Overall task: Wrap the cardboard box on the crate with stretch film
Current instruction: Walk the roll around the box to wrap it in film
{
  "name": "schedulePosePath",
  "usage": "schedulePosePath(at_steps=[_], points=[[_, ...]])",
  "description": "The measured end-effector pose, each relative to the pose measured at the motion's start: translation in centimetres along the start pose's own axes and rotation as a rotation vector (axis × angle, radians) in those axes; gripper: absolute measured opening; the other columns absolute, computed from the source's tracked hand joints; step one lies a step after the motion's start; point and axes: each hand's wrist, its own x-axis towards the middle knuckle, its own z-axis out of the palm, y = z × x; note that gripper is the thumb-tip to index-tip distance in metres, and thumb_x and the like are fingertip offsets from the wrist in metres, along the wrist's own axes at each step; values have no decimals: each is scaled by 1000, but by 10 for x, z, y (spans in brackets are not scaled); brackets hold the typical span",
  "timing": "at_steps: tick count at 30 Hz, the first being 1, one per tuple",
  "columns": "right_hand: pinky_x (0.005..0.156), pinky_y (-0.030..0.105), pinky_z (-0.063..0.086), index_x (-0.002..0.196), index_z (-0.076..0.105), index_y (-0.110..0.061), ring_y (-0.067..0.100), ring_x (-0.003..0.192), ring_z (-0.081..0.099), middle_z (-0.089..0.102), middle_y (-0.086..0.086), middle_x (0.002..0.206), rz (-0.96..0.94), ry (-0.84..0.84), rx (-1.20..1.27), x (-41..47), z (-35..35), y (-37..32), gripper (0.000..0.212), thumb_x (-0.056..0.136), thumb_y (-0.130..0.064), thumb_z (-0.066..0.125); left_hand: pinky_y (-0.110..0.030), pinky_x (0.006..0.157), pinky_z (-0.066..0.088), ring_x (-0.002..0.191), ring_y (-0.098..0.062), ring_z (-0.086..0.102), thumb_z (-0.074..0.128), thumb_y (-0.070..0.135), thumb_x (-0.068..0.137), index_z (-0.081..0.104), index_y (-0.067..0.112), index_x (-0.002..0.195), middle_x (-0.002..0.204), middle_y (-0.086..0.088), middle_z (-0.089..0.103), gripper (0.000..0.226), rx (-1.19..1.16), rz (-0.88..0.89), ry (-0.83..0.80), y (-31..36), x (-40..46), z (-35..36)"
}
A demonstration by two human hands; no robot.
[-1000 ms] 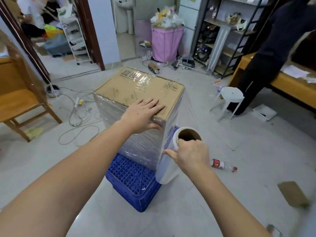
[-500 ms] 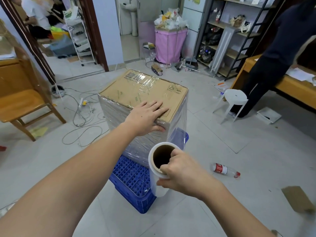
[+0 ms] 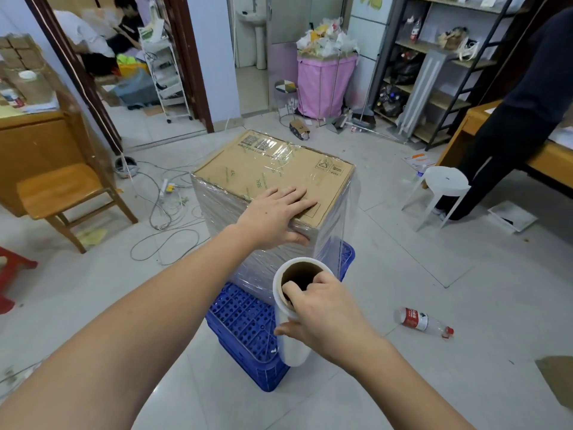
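- Cardboard box stands on the blue crate, its sides already under film.
- Left hand lies flat and open on the box's near top edge; right hand grasps the film roll in front of the box.
- Risk: a hard pull could tear the film or shift the box.
- Plastic bottle and white stool lie right of the box, cables left: trip hazards when circling.

Tan cardboard box, blue perforated crate, pink bin
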Motion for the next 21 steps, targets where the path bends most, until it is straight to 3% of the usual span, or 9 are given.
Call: schedulePosePath(at_steps=[2, 3, 5, 8, 13, 18, 21], points=[[88, 36, 46, 104, 50, -17, 25, 74, 57, 69, 2, 85, 60, -32, 8, -3, -4, -6, 36, 90, -48, 63, -40, 129, 5, 158, -15, 6, 48, 85, 83, 6, 43, 163, 172, 5, 8, 100, -29, 35, -34, -6, 2, -2], [88, 38, 43, 103, 44, -17, 26, 71, 53, 66, 4, 87, 105, -37, 25, -4, -7, -11, 26, 94, -38, 57, -39, 129, 4, 158, -15, 5, 50, 83, 83, 6, 43, 163, 172, 6, 7, 99, -51, 66, -60, -12, 3, -5], [76, 36, 38, 98, 35, -17, 22, 57, 40, 56, 3, 79, 256, -46, 30, -6, -9, -20, 21, 93, -29, 51, -38, 128, 3, 158, -13, 4, 56, 77, 85, 8, 44, 162, 172, 9, 6, 97, -104, 133, -106, -28, 5, -11], [64, 34, 34, 93, 39, -19, 21, 62, 45, 50, -3, 75, 496, -95, 49, -1, -12, -29, 33, 93, -49, 50, -38, 125, 3, 158, -12, 2, 69, 66, 84, 9, 46, 162, 171, 12, 4, 101, -162, 177, -172, -67, 7, -21], [53, 31, 31, 73, 39, -24, 15, 63, 49, 47, -8, 65, 760, -81, -8, 23, -10, -35, 56, 84, -79, 43, -37, 123, -5, 156, -9, -6, 88, 50, 70, 3, 43, 163, 171, 15, -7, 126, -158, 281, -269, -128, 19, -26], [48, 28, 32, 64, 52, -20, 11, 54, 48, 52, -7, 55, 990, -43, 0, 53, -10, -60, 79, 61, -97, 39, -44, 129, 0, 158, -12, -4, 68, 75, 77, 2, 36, 164, 172, 9, -6, 117, -68, 426, -144, -148, 22, -11], [48, 29, 30, 62, 51, -19, 13, 52, 48, 52, -5, 55, 1035, -47, -48, 69, -9, -68, 74, 70, -92, 41, -51, 128, 8, 159, -22, 6, 54, 79, 82, 8, 31, 165, 173, 2, 4, 107, 7, 404, -80, -151, 16, -3]])
